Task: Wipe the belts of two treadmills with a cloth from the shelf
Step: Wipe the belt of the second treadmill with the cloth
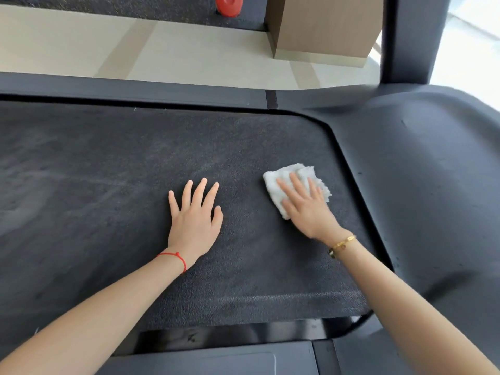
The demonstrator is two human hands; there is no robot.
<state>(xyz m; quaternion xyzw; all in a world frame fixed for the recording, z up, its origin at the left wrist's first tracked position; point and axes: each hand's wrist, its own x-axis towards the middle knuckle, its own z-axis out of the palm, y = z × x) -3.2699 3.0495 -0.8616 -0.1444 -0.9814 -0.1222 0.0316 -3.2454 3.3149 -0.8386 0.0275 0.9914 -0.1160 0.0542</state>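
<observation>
Pressing flat on a folded white cloth (pixel 293 186), right hand (pixel 305 205) with fingers straight and slightly spread, palm down, nothing curled round the fabric. Pinned between that palm and the dark textured treadmill belt (pixel 108 163), near the belt's right end, just beside the curved edge of the black motor cover (pixel 433 171). Sticking out beyond the fingertips and to the thumb side, fluffy edges of the cloth. Circling the right wrist, a gold bracelet (pixel 342 244).

Resting palm down on the bare belt to the left, well apart from the cloth, left hand (pixel 193 220), fingers straight and fanned, holding nothing. Tied round that wrist, a thin red string (pixel 176 258).

Marking the belt, pale dusty streaks, heaviest toward the left. Running along the far side, a black side rail (pixel 135 87); rising at the upper right, a dark upright post (pixel 411 36). Beyond the rail, pale tiled floor (pixel 189 52), a wood-grain box-like block (pixel 324 25) standing on it, and at the top edge a red object (pixel 228 4) on dark flooring, too cropped to identify.
</observation>
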